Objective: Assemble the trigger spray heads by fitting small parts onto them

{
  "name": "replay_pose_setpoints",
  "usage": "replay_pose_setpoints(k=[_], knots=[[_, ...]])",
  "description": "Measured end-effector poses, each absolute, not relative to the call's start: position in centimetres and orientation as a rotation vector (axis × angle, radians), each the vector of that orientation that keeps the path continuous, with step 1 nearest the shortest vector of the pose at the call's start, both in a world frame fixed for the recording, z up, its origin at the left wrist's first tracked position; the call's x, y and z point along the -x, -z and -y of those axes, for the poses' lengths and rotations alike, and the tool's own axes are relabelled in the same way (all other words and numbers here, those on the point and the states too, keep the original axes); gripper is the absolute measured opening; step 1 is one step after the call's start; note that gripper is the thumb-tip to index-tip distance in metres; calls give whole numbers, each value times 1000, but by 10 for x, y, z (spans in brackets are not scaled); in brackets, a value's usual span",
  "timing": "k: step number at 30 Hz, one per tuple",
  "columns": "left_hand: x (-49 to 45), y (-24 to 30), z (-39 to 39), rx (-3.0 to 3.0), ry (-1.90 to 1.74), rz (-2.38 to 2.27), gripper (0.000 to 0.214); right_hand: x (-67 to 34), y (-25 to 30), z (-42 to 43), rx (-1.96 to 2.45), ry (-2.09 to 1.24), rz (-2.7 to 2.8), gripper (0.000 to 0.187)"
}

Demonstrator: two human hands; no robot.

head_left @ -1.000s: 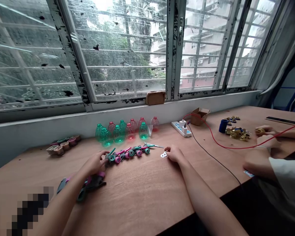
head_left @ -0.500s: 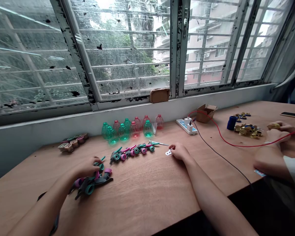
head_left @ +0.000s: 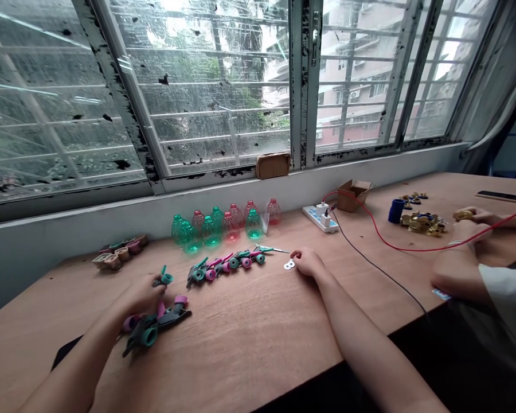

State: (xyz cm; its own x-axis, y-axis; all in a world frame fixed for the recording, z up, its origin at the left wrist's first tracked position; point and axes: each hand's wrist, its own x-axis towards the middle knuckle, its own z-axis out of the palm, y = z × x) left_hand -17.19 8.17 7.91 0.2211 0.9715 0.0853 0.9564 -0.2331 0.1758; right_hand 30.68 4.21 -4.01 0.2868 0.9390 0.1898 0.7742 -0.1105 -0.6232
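Our left fingers (head_left: 151, 292) close on a small teal plastic part (head_left: 166, 279), while our curled right hand (head_left: 308, 263), its grip unclear, sits just beside a small white piece (head_left: 289, 264).

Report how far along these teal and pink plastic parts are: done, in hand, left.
Done, it seems: a lined-up row of parts. In hand: the left hand holds a teal piece. Left: the loose heap beside it, and a small white holed piece by the right hand.
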Motion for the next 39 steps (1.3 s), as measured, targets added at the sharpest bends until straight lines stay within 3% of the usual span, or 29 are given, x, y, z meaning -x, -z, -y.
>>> replay_pose_setpoints(k=[6,9,16,27,39], knots=[[129,-104,-56,-2250,-1188,-1870,38,-308,41,-44,1868,-313,1545,26],[78,-99,-30,-2278,-1360,-1615,33,-307,36,-41,1817,-285,1577,30],[10,-37,-1,-2582,-818,-886,13,-298,31,-31,1593,-353,1772,26],[9,-9,1,-2446,-679,-887,21,-301,35,-34,1644,-441,1799,13],[8,-4,0,-2419,-696,-894,22,-299,29,-26,1645,-393,1887,15]])
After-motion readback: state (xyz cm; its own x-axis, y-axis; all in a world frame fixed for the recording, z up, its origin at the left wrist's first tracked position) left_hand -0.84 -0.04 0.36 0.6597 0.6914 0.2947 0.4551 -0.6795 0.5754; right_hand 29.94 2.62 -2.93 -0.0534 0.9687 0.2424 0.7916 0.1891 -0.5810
